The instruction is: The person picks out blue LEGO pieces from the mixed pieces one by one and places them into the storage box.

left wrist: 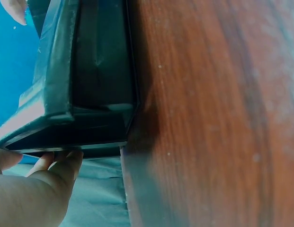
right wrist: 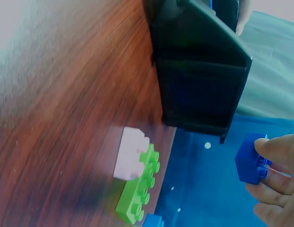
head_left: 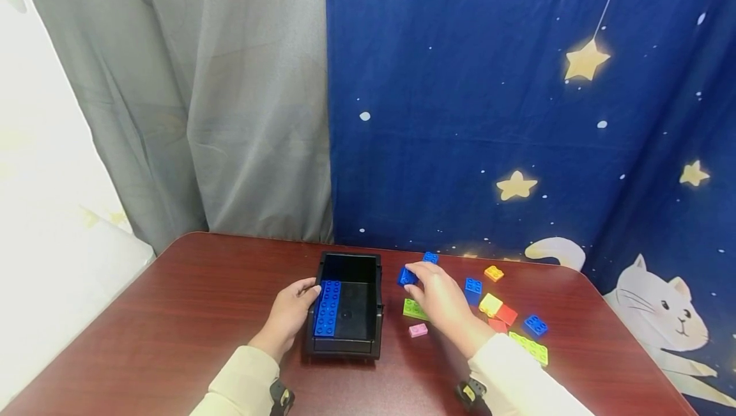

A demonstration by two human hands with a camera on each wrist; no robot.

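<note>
A black plastic bin stands on the table with a long blue building block lying along its left inner side. My left hand grips the bin's left wall, thumb over the rim; its fingers also show at the wall in the left wrist view. To the right of the bin, my right hand pinches a small blue building block between thumb and fingers, raised off the table in the right wrist view. A green block and a pink block lie below and beside that hand.
Loose blocks lie right of my right hand: a yellow block, a red block, an orange block, a lime block and several blue ones. A blue curtain and a grey curtain hang behind the table.
</note>
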